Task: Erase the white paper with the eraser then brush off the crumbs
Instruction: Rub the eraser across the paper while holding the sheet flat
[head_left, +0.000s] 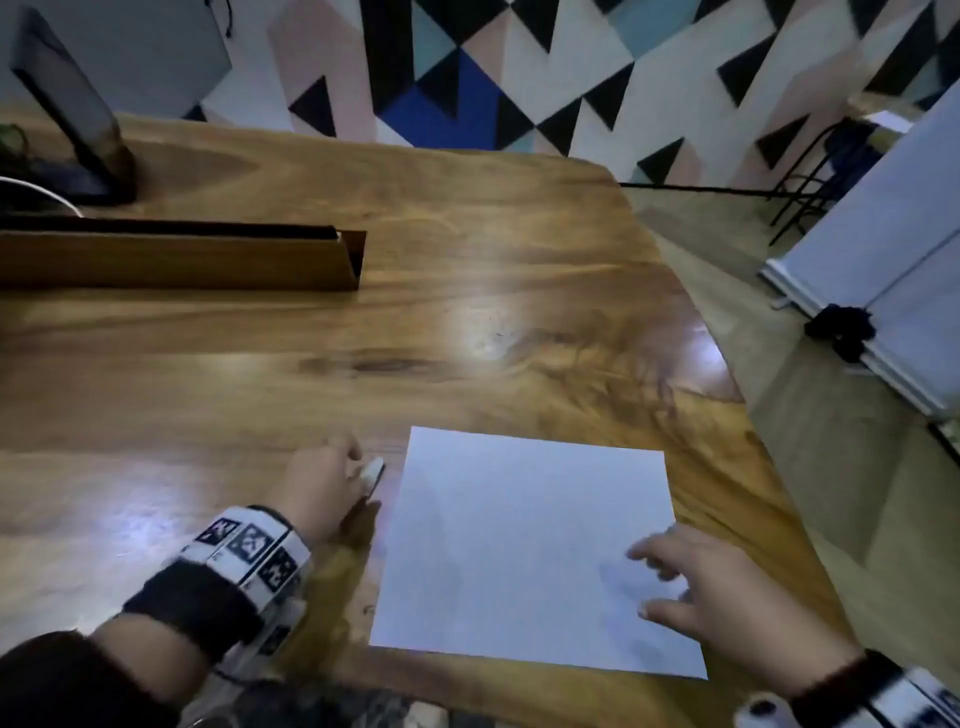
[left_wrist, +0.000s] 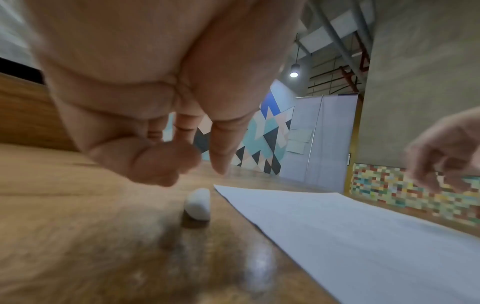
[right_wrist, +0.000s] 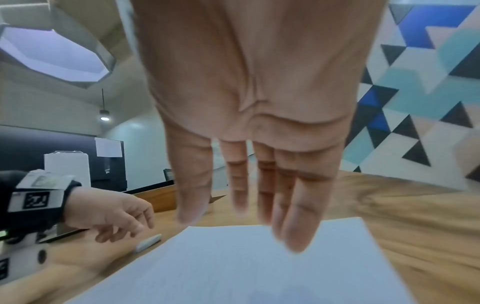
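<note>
A white sheet of paper (head_left: 524, 551) lies flat on the wooden table (head_left: 260, 389), near its front edge. Just left of the sheet's far left corner rests a small white eraser (head_left: 373, 472), also seen on the wood in the left wrist view (left_wrist: 198, 204). My left hand (head_left: 358, 478) hovers right over the eraser, fingers loosely curled and holding nothing (left_wrist: 194, 170). My right hand (head_left: 670, 582) is over the paper's right side with straight, spread fingers (right_wrist: 244, 226); whether they touch the sheet is unclear. No marks or crumbs are readable on the paper (right_wrist: 233, 267).
A long wooden trough (head_left: 182, 260) runs across the table at the back left, with a dark stand (head_left: 78, 130) behind it. The table's rounded right edge (head_left: 727, 364) drops to the floor, where a white board (head_left: 883, 260) leans.
</note>
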